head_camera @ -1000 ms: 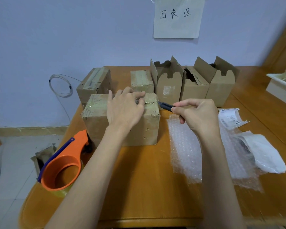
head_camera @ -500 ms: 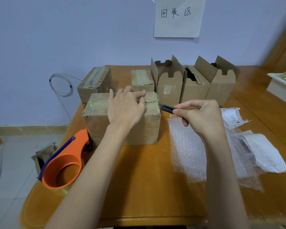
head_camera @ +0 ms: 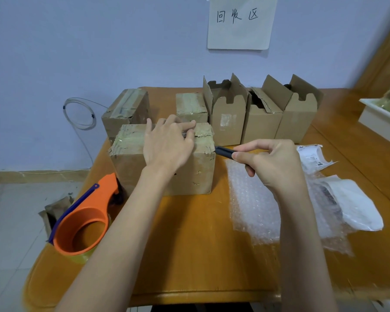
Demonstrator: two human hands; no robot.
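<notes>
The taped cardboard box point(head_camera: 164, 158) stands on the wooden table point(head_camera: 189, 244), left of centre. The left hand point(head_camera: 167, 145) lies flat on its top, fingers straight. The right hand point(head_camera: 273, 163) grips a dark cutter point(head_camera: 223, 152), its tip at the box's right top edge. Bubble wrap point(head_camera: 252, 206) lies just right; an orange tape dispenser point(head_camera: 83, 224) sits left.

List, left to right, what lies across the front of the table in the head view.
From the left: orange tape dispenser → taped cardboard box → dark cutter → right hand gripping it → white mailer bag.
</notes>
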